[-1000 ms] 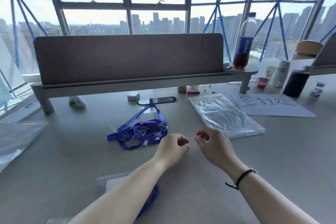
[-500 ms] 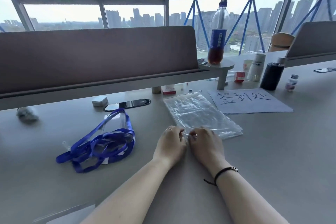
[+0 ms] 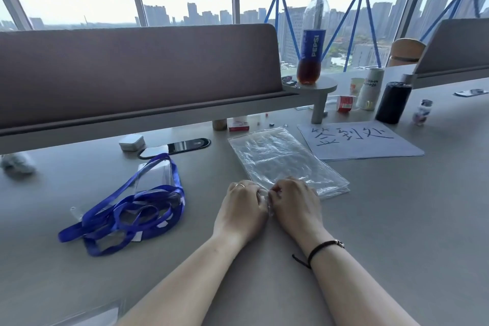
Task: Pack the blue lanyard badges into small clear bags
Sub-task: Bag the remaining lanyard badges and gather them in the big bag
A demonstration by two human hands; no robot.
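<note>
A stack of small clear bags (image 3: 277, 156) lies flat on the grey desk, right of centre. My left hand (image 3: 242, 209) and my right hand (image 3: 293, 204) sit knuckle to knuckle at the stack's near corner, fingers curled and pinching the clear plastic edge between them. A tangled heap of blue lanyard badges (image 3: 127, 212) with clear card holders lies to the left of my hands, untouched. Another clear bag (image 3: 87, 317) shows at the bottom left edge.
A grey divider panel (image 3: 137, 69) runs across the back. A cola bottle (image 3: 312, 37) stands on a small round shelf. A handwritten paper sign (image 3: 357, 140), a black cylinder (image 3: 393, 102), cups and small bottles sit at the right. A small white case (image 3: 131, 142) lies near a cable port.
Both hands moved forward and together onto the near corner of the bag stack and closed on its edge. The view turned to the right, so the lanyards now lie further left.
</note>
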